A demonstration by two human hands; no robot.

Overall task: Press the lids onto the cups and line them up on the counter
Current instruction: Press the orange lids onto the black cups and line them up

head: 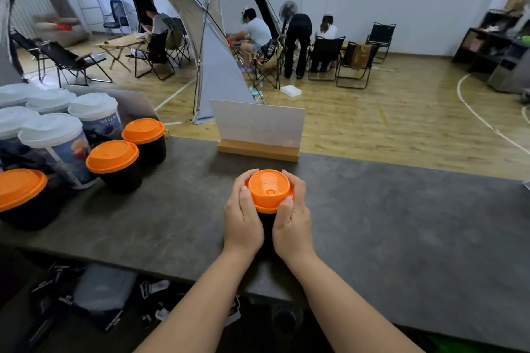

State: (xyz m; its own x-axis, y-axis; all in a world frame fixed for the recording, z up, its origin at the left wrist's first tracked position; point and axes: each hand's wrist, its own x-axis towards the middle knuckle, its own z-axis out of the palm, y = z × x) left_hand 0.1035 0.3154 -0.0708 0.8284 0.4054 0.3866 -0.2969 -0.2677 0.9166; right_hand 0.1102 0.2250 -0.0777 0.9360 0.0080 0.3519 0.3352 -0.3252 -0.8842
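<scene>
both hands are wrapped around one black cup (266, 226) that stands on the grey counter (401, 223), near its middle and a little in front of a white sign card (258, 126) in a wooden base (258, 152). the left hand (243, 218) curls round the cup's left side, its thumb lying on the rim of the orange lid (269, 189); the right hand (292, 221) mirrors it on the right side, thumb on the lid's near edge and fingers hooked over the far edge. the lid sits on top of the cup, and whether it is fully seated cannot be told. at the left end of the counter, well apart from the held cup, stand three more black cups with orange lids on: one at the back (144, 137), one in the middle (114, 165), and a larger one at the frame's edge (20, 198). just behind and beside them is a cluster of taller printed cups with white lids (54, 146). beyond the counter are a wooden floor (401, 123), folding chairs (355, 66) and several people seated or bending near a tent (212, 60).
</scene>
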